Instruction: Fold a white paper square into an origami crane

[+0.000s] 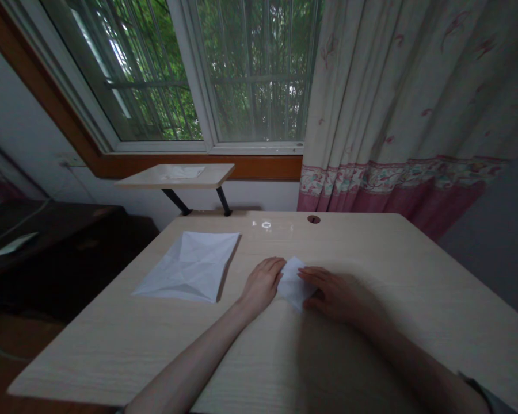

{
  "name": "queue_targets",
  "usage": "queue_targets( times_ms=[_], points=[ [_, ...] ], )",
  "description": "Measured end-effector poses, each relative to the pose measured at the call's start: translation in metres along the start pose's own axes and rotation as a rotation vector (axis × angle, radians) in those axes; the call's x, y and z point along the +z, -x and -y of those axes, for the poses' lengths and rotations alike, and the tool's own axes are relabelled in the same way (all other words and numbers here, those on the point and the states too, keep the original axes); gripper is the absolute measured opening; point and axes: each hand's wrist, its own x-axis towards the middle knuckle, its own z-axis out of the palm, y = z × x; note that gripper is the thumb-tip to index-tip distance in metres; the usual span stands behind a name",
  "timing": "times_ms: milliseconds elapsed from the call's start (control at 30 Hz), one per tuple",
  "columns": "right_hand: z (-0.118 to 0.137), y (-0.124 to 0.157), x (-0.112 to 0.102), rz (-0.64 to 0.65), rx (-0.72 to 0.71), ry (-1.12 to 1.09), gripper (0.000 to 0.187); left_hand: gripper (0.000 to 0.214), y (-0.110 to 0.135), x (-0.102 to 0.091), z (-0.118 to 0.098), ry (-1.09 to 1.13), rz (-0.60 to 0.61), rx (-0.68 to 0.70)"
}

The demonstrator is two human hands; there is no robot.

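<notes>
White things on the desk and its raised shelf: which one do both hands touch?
The small folded paper, between the left hand and the right hand. The larger creased sheet and the white piece on the raised shelf are untouched.

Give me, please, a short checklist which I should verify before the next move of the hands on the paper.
1. Left hand at the left edge of the small white paper: ok.
2. Right hand with fingers on the paper's right side: ok.
3. Small white paper on the desk, well in from the edges: ok.
4. Large creased sheet apart from both hands, to the left: ok.
5. Small paper's edges lined up: cannot tell, fingers cover part of it.
</notes>
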Motion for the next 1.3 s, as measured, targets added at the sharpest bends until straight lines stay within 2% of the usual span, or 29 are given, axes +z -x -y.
queue_targets(
  times_ms=[167, 267, 367, 533, 667, 833, 967, 1100, 1200, 1300],
  points=[
    [-0.005, 0.001, 0.004, -0.049, 0.031, -0.032, 0.038, 0.035, -0.001, -0.001, -0.001, 0.014, -0.024, -0.021],
    [-0.009, 0.002, 0.008, -0.064, 0.036, -0.015, 0.031, 0.044, -0.001, -0.008, -0.005, 0.057, -0.075, -0.012],
    [-0.011, 0.002, 0.011, -0.091, 0.035, -0.018, 0.032, 0.052, 0.0, -0.016, -0.01, 0.116, -0.118, 0.063],
    [-0.016, 0.001, 0.015, -0.141, 0.017, -0.052, 0.033, 0.063, 0.001, -0.019, -0.016, 0.094, -0.04, 0.203],
    [-0.017, 0.002, 0.015, -0.17, 0.009, -0.081, 0.033, 0.081, 0.0, -0.013, -0.016, 0.02, -0.009, 0.168],
    [-0.012, 0.003, 0.015, -0.188, -0.025, -0.033, 0.032, 0.093, 0.001, -0.005, -0.012, -0.014, -0.057, 0.145],
    [-0.011, 0.002, 0.015, -0.276, -0.093, 0.045, 0.029, 0.086, 0.003, 0.001, -0.011, -0.002, -0.138, 0.182],
    [-0.012, -0.002, 0.013, -0.364, -0.07, 0.165, 0.021, 0.074, 0.004, 0.004, -0.01, -0.014, -0.222, 0.273],
    [-0.013, -0.005, 0.009, -0.381, -0.054, 0.222, 0.017, 0.054, 0.005, 0.003, -0.011, -0.065, -0.22, 0.356],
    [-0.013, -0.006, 0.008, -0.41, -0.057, 0.237, 0.015, 0.04, 0.006, 0.0, -0.013, -0.135, -0.162, 0.358]
  ],
)
